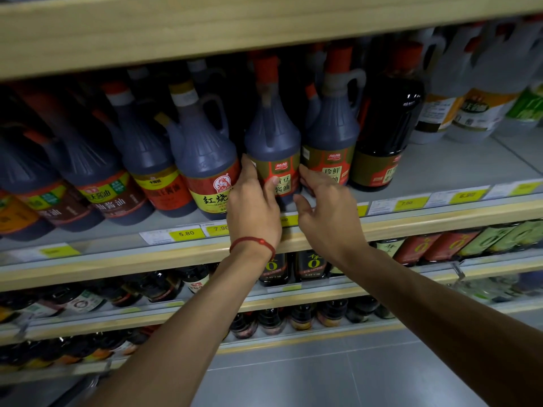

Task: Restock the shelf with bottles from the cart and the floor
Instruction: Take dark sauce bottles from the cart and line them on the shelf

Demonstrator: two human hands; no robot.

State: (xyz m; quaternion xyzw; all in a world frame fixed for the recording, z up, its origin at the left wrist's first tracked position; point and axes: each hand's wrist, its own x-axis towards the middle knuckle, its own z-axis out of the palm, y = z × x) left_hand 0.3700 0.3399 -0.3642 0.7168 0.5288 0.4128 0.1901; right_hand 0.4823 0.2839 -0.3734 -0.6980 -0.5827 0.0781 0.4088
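One bottle (273, 136) with a red cap stands upright at the front of the shelf (446, 168), its long axis vertical. It is packed between a handled jug (205, 154) on its left and a matching right neighbour (333, 130), close on both sides. Of the two, the left hand (254, 207) has the hold: low on the label, thumb across the front, fingers curled round the left flank by the jug. Just beside it, the right hand (326, 210) has loosely spread fingers, tips at the seam toward the right neighbour, plainly gripping nothing. Any seating push would run straight back, away from both palms. The price tags (408, 203) line the front lip just under the base, the board above (264, 22) leaves little headroom over the cap, and bare shelf opens further right
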